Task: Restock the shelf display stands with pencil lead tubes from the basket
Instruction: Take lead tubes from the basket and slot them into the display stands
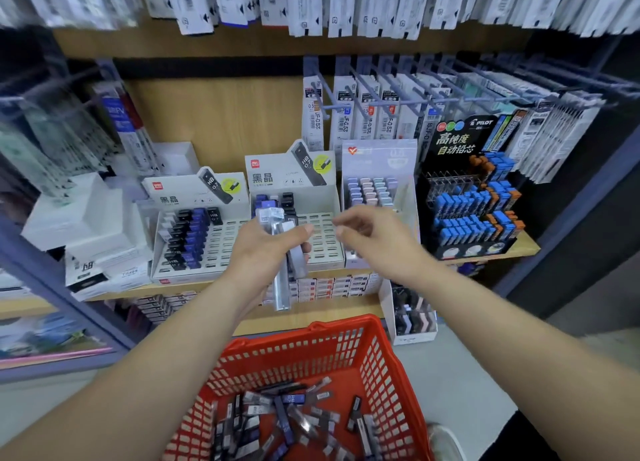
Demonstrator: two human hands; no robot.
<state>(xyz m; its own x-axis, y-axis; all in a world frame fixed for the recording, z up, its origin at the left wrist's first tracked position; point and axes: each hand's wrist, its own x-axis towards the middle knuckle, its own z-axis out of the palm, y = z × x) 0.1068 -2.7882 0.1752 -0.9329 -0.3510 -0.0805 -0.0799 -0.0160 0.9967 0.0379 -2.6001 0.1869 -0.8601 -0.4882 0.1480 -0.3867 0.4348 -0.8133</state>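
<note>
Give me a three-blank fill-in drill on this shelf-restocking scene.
The left hand grips a bundle of ____. The basket under the arms is ____ in colour. The black stand on the right holds blue and ____ items.
Missing words: tubes, red, orange.

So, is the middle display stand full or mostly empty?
Mostly empty: the middle display stand has tubes only in its back left corner; the other visible slots are bare.
</note>
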